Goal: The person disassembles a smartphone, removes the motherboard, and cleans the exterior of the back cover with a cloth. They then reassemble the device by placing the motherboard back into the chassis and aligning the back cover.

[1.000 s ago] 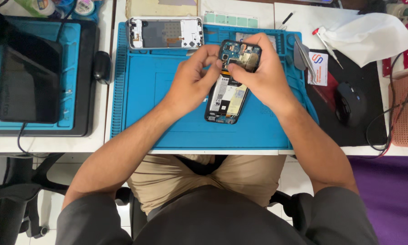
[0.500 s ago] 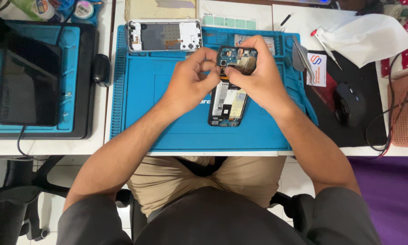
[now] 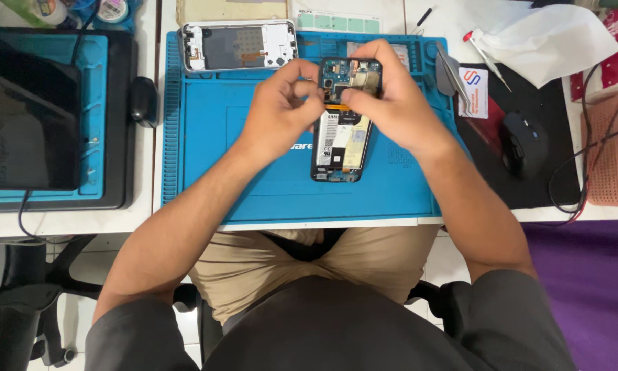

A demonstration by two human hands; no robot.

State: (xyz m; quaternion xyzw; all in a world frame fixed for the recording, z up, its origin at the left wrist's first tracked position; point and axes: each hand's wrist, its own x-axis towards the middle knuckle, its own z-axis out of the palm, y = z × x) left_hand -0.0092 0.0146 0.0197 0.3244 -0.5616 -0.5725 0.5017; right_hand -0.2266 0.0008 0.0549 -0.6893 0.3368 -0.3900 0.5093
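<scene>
Phone (image 3: 342,141): opened, flat on blue mat (image 3: 254,172), white label on battery.
Left hand (image 3: 281,113): fingers curled, pinching at phone's upper part.
Right hand (image 3: 391,103): fingertips pressed on phone's top.
Card (image 3: 472,93): white, right of mat.

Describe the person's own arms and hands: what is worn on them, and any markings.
Both forearms are bare from the elbows down. The upper arms are covered by short dark grey sleeves of a plain shirt. The left hand and right hand wear no gloves, and no watch, ring, wristband or marking shows on either wrist or hand from the head view.
</scene>
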